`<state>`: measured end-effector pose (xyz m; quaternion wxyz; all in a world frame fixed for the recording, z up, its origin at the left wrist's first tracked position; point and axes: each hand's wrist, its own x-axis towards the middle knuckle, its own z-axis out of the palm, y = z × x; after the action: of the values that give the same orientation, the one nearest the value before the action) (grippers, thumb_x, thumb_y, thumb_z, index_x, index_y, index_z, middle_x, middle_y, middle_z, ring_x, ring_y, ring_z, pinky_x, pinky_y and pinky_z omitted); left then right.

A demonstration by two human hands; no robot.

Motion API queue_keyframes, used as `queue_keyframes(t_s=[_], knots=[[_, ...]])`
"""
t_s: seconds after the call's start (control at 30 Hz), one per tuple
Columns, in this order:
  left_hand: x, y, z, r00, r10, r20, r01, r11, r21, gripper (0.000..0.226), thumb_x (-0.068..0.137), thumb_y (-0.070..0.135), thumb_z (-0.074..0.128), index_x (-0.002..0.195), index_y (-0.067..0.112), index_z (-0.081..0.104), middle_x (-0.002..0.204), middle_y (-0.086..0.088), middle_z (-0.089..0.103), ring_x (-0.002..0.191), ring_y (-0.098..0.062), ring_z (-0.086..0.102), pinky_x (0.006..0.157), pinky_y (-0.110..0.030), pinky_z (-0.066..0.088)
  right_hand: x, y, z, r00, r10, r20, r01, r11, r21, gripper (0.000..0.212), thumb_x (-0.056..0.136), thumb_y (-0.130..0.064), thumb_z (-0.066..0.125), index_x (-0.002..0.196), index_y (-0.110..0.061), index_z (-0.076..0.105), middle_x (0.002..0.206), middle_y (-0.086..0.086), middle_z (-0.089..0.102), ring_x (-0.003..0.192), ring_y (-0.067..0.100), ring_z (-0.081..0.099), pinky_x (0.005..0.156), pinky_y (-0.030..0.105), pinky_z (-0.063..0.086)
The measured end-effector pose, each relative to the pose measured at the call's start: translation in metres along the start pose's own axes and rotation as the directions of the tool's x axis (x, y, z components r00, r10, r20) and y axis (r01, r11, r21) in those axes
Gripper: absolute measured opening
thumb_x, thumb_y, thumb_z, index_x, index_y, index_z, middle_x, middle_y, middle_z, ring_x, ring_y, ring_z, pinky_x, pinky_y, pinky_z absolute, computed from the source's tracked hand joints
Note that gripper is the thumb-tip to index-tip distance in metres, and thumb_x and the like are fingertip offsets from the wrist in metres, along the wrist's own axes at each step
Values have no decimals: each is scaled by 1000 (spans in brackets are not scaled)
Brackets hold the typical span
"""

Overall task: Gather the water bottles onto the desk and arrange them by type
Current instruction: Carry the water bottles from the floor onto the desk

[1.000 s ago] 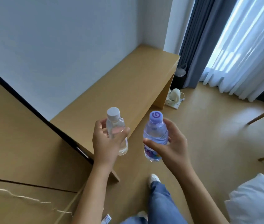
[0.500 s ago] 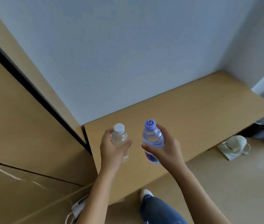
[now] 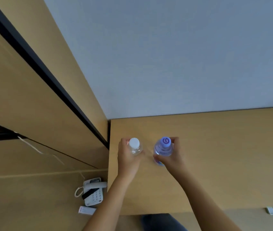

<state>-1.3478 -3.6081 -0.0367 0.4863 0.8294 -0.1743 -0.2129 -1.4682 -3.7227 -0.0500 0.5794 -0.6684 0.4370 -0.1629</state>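
White-cap bottle (image 3: 135, 147) gripped by left hand (image 3: 127, 158), purple-cap bottle (image 3: 163, 148) marked "G" gripped by right hand (image 3: 172, 157), over wooden tabletop (image 3: 224, 155), grey wall (image 3: 165, 55) behind.

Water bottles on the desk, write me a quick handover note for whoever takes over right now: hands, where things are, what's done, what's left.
Left hand grips the white-capped bottle; right hand grips the purple-capped bottle.
Both bottles stand upright, side by side and apart, near the desk's back left corner; contact with the top can't be confirmed.
Done: two different types brought to the desk.
Left: release them, fetch any others, group by type. No other bottles in view.
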Motion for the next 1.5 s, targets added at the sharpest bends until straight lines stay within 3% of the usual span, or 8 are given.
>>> queue_keyframes(t_s=[0.1, 0.4, 0.6, 0.67, 1.07, 1.27, 1.4, 1.5], knots=[[1, -8, -1, 1000, -16, -9, 16, 1000, 21, 50, 69, 15, 87, 102, 23, 50, 103, 0, 58, 90, -15, 59, 73, -21, 44, 2, 5, 0, 1000, -9, -27, 8, 1000, -12, 57, 57, -19, 83, 89, -47, 44, 91, -14, 66, 78, 5, 68, 60, 17, 51], [1, -17, -2, 998, -42, 42, 42, 999, 3, 68, 64, 21, 91, 118, 26, 49, 116, 6, 56, 106, -13, 57, 85, -21, 45, -5, -3, -7, 999, -24, 23, 25, 998, -60, 76, 62, -1, 88, 114, -31, 42, 103, -3, 61, 81, -1, 62, 65, 10, 48], [-7, -4, -41, 989, -20, 146, 45, 985, -167, 81, 63, 22, 93, 129, 23, 46, 134, 3, 52, 127, -10, 49, 107, -32, 40, -17, -65, -16, 980, -200, -1, 197, 967, -160, 76, 67, -24, 90, 127, -34, 46, 123, -18, 53, 112, -16, 48, 87, 9, 36], [-16, 0, -69, 989, -6, 151, 38, 977, -211, 78, 66, 26, 91, 130, 27, 46, 136, 7, 51, 126, -6, 49, 101, -23, 40, -24, -92, -5, 956, -293, -7, 287, 939, -191, 70, 70, -26, 88, 127, -31, 49, 127, -12, 56, 118, -7, 50, 92, 11, 34], [-139, -100, -339, 977, -42, -207, -18, 960, -280, 40, 84, 27, 78, 115, 42, 56, 123, 21, 60, 117, 9, 54, 99, -17, 40, -177, -151, 246, 810, -402, 427, 466, 884, -51, 55, 79, -39, 79, 126, -32, 51, 130, -16, 57, 124, 0, 50, 104, 26, 40], [-245, -182, -467, 776, -297, -556, 99, 928, -358, 38, 83, 9, 78, 109, 30, 59, 115, 4, 64, 113, -15, 62, 97, -30, 50, -286, -147, 396, 626, -340, 702, 450, 893, 31, 54, 78, -31, 81, 124, -30, 53, 124, -18, 58, 120, -3, 52, 98, 19, 42], [-318, -219, -522, 598, -393, -699, 124, 906, -404, 32, 86, 9, 74, 107, 28, 58, 115, 5, 63, 108, -9, 61, 89, -19, 46, -354, -152, 477, 428, -306, 850, 442, 892, 99, 49, 79, -19, 82, 116, -33, 53, 119, -19, 57, 113, -14, 50, 103, 17, 41], [-363, -242, -553, 470, -453, -758, 163, 888, -430, 30, 88, 17, 74, 113, 25, 59, 118, 9, 63, 111, -1, 60, 93, -19, 49, -396, -153, 530, 305, -279, 910, 447, 886, 122, 49, 78, -16, 82, 111, -37, 54, 121, -12, 60, 117, -4, 53, 107, 25, 40]])
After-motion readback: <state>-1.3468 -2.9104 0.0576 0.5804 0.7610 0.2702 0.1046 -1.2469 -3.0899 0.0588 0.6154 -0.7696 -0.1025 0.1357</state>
